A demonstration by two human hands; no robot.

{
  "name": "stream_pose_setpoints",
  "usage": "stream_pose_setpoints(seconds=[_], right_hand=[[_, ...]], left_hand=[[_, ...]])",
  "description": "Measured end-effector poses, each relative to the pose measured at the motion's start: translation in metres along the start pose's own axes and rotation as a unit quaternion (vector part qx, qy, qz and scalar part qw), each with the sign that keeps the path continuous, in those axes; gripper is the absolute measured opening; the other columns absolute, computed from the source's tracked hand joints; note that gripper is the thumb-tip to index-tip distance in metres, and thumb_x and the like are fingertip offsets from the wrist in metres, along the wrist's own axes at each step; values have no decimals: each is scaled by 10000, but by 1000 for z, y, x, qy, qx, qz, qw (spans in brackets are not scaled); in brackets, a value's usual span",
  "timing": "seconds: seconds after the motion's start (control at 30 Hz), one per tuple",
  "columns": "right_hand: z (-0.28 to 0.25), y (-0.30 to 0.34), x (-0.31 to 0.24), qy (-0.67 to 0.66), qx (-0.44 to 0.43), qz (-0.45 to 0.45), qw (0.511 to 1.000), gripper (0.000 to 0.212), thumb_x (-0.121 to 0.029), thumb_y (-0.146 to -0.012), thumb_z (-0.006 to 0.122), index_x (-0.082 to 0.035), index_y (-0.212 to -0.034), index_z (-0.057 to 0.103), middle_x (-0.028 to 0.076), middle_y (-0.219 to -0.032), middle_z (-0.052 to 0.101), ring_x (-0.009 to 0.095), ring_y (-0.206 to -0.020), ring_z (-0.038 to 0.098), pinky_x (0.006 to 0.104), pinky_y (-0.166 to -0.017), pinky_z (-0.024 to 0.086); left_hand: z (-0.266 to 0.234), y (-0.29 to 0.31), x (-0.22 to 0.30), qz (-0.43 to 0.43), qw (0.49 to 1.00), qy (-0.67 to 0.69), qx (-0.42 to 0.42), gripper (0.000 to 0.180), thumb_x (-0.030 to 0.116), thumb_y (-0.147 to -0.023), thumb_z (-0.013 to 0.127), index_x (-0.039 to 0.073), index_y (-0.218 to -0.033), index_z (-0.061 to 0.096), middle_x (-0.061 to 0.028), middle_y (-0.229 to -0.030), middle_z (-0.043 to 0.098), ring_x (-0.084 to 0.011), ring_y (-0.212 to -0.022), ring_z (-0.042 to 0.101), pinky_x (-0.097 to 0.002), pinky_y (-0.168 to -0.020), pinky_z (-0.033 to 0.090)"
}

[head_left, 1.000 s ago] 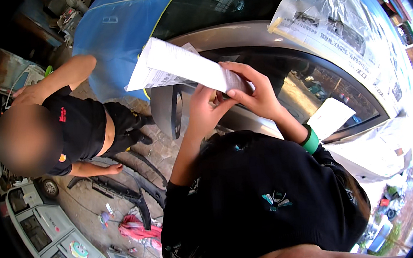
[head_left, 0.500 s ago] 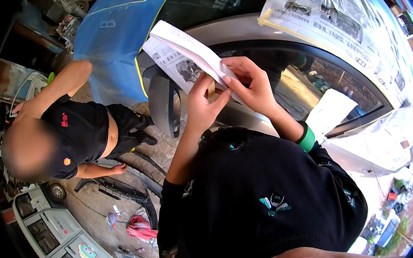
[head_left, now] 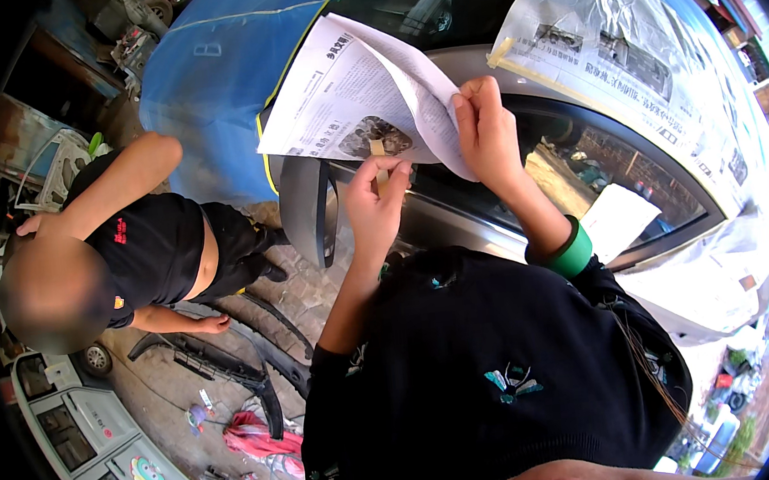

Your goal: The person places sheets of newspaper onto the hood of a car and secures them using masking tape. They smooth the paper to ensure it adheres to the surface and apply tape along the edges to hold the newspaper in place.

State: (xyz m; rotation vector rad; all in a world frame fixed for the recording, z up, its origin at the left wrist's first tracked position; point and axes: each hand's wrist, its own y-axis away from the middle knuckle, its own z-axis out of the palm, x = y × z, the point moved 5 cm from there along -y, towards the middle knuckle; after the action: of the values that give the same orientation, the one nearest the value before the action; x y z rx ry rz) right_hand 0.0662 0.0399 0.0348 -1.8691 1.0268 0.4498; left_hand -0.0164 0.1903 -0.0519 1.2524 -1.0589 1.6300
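Newspaper [head_left: 336, 100] hangs near the car mirror [head_left: 301, 202], likely light, limp and easily torn, so best held by its edges; my left hand [head_left: 375, 206] pinches, seemingly, tan tape [head_left: 377, 147] at its lower edge; my right hand [head_left: 490, 137] pinches its right edge, thumb against fingers.

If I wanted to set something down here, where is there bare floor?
Bare paving shows between the side mirror, the black trim pieces and the left forearm. More mostly bare floor lies between those pieces and the grey van. It is crowded around the red cloth, and the newspaper blocks room by both hands.
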Motion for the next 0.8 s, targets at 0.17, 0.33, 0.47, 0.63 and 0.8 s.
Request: stream_pose_setpoints(seconds=[0.17, 0.33, 0.47, 0.63, 0.8], right_hand=[[-6, -13, 5, 20, -57, -59, 996, 168, -81, -909, 572, -33, -987, 431, 182, -730, 598, 420, -686, 608, 442, -562, 476], [-12, -18, 1, 24, -108, -86, 990, 172, -80, -906, 574, -36, -995, 434, 186, -735, 600, 425, -694, 606, 438, -577, 483], [-22, -28, -2, -2, -124, -64, 990, 151, -79, -917, 557, -33, -991, 434, 204, -743, 600, 434, -696, 595, 423, -594, 472], [-35, -51, 4, -43, -73, -85, 993, 108, -53, -926, 537, -26, -958, 438, 183, -677, 537, 350, -595, 532, 363, -570, 425], [-52, -96, 44, -47, 32, -51, 997, 132, -112, -926, 577, -4, -919, 501, 92, -666, 510, 165, -579, 468, 302, -564, 407]], left_hand=[[-31, -17, 39, 133, 980, -78, 125, 247, 71, -874, 657, 3, -1107, 614, -50, -1007, 627, -66, -761, 540, -184, -637, 432], [-43, -35, 94, 285, 921, -145, 221, 520, 69, -795, 738, 15, -1259, 511, -107, -1167, 546, -156, -933, 516, -276, -747, 443], [-41, -39, 127, 364, 862, -306, 177, 412, 36, -714, 767, 82, -1107, 654, -90, -1059, 591, -241, -936, 533, -349, -774, 443], [-45, -34, 125, 403, 829, -336, 193, 211, -46, -735, 706, 77, -904, 734, -45, -855, 656, -226, -839, 581, -343, -751, 448], [-36, 9, 141, 481, 754, -414, 169, 262, -29, -701, 724, 101, -927, 739, -30, -829, 652, -214, -747, 568, -340, -707, 439]])
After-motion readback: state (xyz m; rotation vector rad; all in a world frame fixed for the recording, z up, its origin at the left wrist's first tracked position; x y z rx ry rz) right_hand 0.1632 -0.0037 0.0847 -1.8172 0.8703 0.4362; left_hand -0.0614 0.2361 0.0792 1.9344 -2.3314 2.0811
